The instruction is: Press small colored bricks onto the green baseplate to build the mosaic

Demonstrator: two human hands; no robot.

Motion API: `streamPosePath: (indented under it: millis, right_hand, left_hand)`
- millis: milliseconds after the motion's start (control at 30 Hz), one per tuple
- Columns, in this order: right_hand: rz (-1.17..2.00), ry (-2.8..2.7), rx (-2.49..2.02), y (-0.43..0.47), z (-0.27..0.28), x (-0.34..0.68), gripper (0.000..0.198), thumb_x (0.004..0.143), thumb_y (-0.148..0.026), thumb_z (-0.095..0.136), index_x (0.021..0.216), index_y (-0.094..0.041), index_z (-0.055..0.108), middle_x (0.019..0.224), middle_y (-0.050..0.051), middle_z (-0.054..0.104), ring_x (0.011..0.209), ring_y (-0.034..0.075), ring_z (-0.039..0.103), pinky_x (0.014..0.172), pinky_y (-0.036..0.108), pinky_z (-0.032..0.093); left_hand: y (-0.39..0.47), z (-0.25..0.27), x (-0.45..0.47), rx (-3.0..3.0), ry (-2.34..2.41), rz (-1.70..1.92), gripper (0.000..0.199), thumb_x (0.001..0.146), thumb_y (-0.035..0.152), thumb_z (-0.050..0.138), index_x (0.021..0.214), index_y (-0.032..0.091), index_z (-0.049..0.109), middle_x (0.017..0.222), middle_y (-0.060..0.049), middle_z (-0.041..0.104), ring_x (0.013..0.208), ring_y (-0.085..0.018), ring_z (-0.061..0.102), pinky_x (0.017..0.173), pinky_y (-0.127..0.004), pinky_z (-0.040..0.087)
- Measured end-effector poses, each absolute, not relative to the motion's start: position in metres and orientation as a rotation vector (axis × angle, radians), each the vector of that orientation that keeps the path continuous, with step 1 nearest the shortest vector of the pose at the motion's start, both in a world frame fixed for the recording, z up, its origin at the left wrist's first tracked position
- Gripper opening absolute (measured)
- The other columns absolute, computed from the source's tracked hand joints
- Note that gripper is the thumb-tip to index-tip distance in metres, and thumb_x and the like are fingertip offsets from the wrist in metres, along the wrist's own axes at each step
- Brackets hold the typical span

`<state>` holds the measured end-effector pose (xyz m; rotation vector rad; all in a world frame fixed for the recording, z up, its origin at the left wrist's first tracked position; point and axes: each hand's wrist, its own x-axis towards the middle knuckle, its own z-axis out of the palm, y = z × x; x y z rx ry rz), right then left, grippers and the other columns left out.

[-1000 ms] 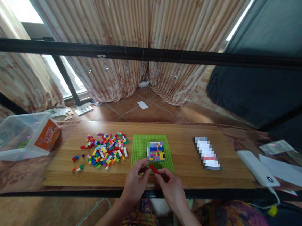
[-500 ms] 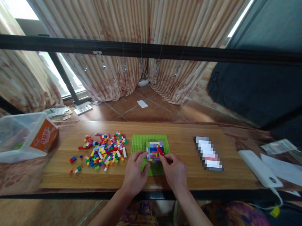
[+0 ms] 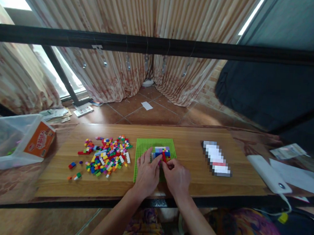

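Observation:
A small build of colourful toy bricks [image 3: 162, 149] sits on a green studded baseplate [image 3: 143, 142]; the hands cover its near side. A long red brick [image 3: 164, 156] is pinched between the thumb and fingertips of my right hand [image 3: 178, 175], tilted against the build's front right. On the build's left, my left hand [image 3: 147, 171] lies with its fingers stretched over the baseplate and its thumb side touching the bricks. Whether its fingertips grip anything is hidden.
A heap of loose bricks [image 3: 107, 157] spreads over the wooden board [image 3: 200, 189] on the left. A clear plastic bin [image 3: 9, 135] stands farther left. A phone with a blurred screen [image 3: 217, 158] and a white power strip [image 3: 269, 175] are on the right.
My left hand has moved right over the build, its thumb now close to the right fingertips. My right hand has shifted slightly left with the red brick, which stands more upright.

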<state>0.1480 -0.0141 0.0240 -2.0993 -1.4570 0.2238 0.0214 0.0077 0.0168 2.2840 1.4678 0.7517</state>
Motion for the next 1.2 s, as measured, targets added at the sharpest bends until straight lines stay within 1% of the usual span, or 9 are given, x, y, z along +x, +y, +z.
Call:
streamPosePath:
  millis: [100,200,300,400,533,633,800,1033,1200]
  right_hand:
    - [0.240,-1.491,-2.062,-0.016,0.025,0.152,0.030,0.082,-0.049,0.061,0.068,-0.024,0.064,0.063,0.002,0.069,0.059,0.019,0.063,0.055,0.029,0.033]
    - [0.309,-1.459,-1.976,-0.018,0.026,0.159,0.035,0.082,-0.055,0.058,0.070,-0.022,0.065,0.066,0.003,0.069,0.061,0.019,0.063,0.058,0.030,0.038]
    - [0.363,-1.351,-1.874,-0.013,0.026,0.170,0.039,0.086,-0.055,0.052,0.078,-0.019,0.067,0.076,0.008,0.071,0.068,0.020,0.063,0.064,0.031,0.043]
    - [0.279,-1.277,-1.857,0.000,0.022,0.177,0.044,0.085,-0.056,0.051,0.092,-0.015,0.067,0.088,0.013,0.070,0.080,0.024,0.062,0.075,0.035,0.046]
    - [0.288,-1.243,-1.876,0.016,0.012,0.175,0.055,0.082,-0.059,0.054,0.106,-0.010,0.063,0.102,0.018,0.066,0.094,0.027,0.060,0.086,0.041,0.045]
    - [0.325,-1.245,-1.892,0.020,0.007,0.168,0.058,0.080,-0.060,0.056,0.110,-0.011,0.063,0.106,0.019,0.065,0.099,0.029,0.059,0.090,0.043,0.044]
    - [0.378,-1.236,-1.952,0.018,0.005,0.160,0.052,0.081,-0.058,0.055,0.107,-0.014,0.065,0.104,0.017,0.068,0.099,0.029,0.061,0.088,0.042,0.044]
    - [0.442,-1.243,-1.934,0.018,0.002,0.160,0.047,0.083,-0.056,0.053,0.106,-0.017,0.066,0.099,0.013,0.071,0.092,0.026,0.063,0.084,0.039,0.044]
    - [0.404,-1.258,-1.959,0.018,0.000,0.156,0.047,0.085,-0.057,0.050,0.106,-0.017,0.065,0.102,0.013,0.070,0.095,0.027,0.063,0.086,0.041,0.043]
  left_hand:
    - [0.007,0.015,0.024,2.280,1.486,0.760,0.042,0.092,0.018,0.040,0.128,0.027,0.059,0.148,-0.013,0.035,0.132,-0.033,0.036,0.104,-0.057,0.035]
    - [0.005,0.013,0.025,2.264,1.498,0.800,0.043,0.091,0.018,0.042,0.130,0.029,0.058,0.149,-0.012,0.034,0.132,-0.032,0.036,0.103,-0.057,0.035]
    - [0.004,0.012,0.026,2.264,1.495,0.803,0.045,0.090,0.017,0.042,0.131,0.030,0.057,0.150,-0.011,0.034,0.132,-0.032,0.036,0.103,-0.058,0.034]
    - [0.004,0.013,0.026,2.272,1.499,0.783,0.044,0.091,0.018,0.041,0.131,0.030,0.057,0.149,-0.012,0.034,0.131,-0.033,0.037,0.102,-0.058,0.035]
    - [0.003,0.014,0.027,2.270,1.516,0.792,0.045,0.091,0.018,0.042,0.132,0.029,0.056,0.150,-0.013,0.034,0.130,-0.033,0.038,0.102,-0.058,0.035]
    - [0.002,0.014,0.028,2.253,1.517,0.799,0.047,0.090,0.017,0.042,0.133,0.030,0.055,0.150,-0.012,0.034,0.132,-0.033,0.037,0.103,-0.058,0.034]
    - [0.001,0.011,0.030,2.236,1.515,0.809,0.049,0.089,0.015,0.042,0.135,0.030,0.053,0.151,-0.012,0.034,0.132,-0.033,0.037,0.104,-0.059,0.032]
    - [-0.001,0.009,0.033,2.252,1.547,0.791,0.049,0.089,0.016,0.042,0.135,0.027,0.053,0.152,-0.014,0.032,0.131,-0.034,0.038,0.105,-0.058,0.032]
    - [-0.003,0.007,0.036,2.277,1.606,0.771,0.050,0.089,0.017,0.043,0.137,0.028,0.050,0.152,-0.014,0.032,0.131,-0.033,0.039,0.104,-0.058,0.033]
